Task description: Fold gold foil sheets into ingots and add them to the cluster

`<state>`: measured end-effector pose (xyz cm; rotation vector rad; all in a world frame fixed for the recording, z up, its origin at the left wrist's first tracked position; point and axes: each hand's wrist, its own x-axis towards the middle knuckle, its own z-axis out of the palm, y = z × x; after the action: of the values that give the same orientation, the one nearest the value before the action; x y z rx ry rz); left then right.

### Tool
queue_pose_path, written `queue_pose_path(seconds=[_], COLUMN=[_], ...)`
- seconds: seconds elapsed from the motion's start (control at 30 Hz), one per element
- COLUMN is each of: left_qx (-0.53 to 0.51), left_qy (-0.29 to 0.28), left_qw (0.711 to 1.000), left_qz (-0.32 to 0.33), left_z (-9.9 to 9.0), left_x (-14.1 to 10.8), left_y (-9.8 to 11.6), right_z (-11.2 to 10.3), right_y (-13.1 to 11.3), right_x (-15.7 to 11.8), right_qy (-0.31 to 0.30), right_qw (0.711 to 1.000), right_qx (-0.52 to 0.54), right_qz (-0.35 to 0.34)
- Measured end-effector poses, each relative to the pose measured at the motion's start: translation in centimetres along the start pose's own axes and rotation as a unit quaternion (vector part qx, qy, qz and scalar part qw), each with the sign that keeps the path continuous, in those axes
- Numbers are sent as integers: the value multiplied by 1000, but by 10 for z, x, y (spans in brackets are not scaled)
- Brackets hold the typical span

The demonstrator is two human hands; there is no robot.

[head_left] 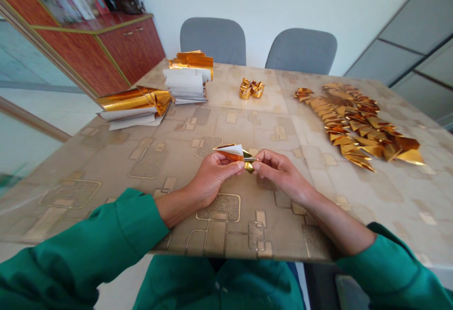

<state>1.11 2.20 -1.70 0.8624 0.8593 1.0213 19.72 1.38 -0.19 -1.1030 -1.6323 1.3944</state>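
Note:
Between my two hands, just above the near part of the table, is a partly folded sheet of gold foil paper (230, 152) with its white underside showing. My left hand (214, 173) pinches its left part between thumb and fingers. At the right end, my right hand (278, 171) grips a narrow folded corner. The fingertips hide some of the folds. Farther back stand a couple of folded gold paper pieces (251, 88). On the right lies a large spread of folded gold foil pieces (357, 121), overlapping in rows.
A stack of foil sheets (186, 83) lies at the back left, white sides showing. Nearer is another pile of gold sheets (134, 104). Two grey chairs (213, 41) stand behind the patterned table (148, 159). A red-brown cabinet (127, 48) is at left.

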Motion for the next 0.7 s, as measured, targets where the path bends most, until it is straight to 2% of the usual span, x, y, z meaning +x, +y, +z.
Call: queue_pose_path(seconds=[0.1,0.17,0.37,0.7], left_qx=[11,19,19,-21], left_qy=[-22,-29,8,-39], left_qw=[1000,999,1000,998], left_qz=[1,0,9,-45], left_z=[-1,0,3,1], left_x=[-1,-2,-1,-4], left_y=[-1,0,3,9], right_z=[0,0,-3,-2], right_y=[2,3,0,0], right_x=[1,1,1,1], right_qy=[60,79,-1,24], right_qw=[998,996,1000,1000], right_qx=[-27,-39,20,1], right_qz=[-25,-35,19,-15])
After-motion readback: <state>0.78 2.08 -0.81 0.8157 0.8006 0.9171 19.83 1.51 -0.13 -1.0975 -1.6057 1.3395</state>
